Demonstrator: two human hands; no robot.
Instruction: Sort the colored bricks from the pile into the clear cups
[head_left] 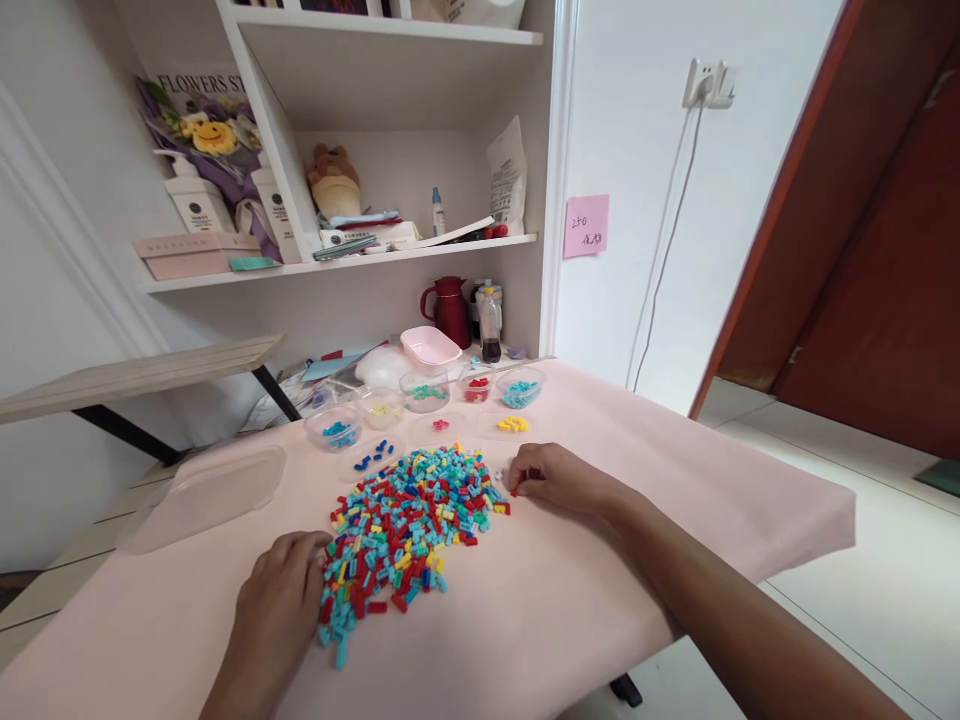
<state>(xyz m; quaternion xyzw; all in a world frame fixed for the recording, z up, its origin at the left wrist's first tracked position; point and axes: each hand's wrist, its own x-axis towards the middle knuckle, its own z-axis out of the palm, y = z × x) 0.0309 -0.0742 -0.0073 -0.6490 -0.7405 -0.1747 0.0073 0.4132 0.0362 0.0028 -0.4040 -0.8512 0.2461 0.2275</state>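
A heap of small toy building bricks (420,510) in red, turquoise, yellow, blue and green lies on the pink-covered table. At its left edge rests my left hand (281,590), its fingers curled together against the bricks. What those fingertips hold, if anything, is hidden. Right of the heap, my right hand (551,475) is closed in a pinch, with a red brick (514,492) showing at the fingertips. A few white bricks (499,476) lie close to that hand, between it and the heap.
Behind the heap stand clear tubs with turquoise (519,392), red (477,388), green (427,394) and blue bricks (339,434). Shallow lids hold yellow (513,425), pink (440,426) and dark blue bricks (373,457). Farther back are a pink basin (430,348), a bottle (490,325) and a red jug (450,310).
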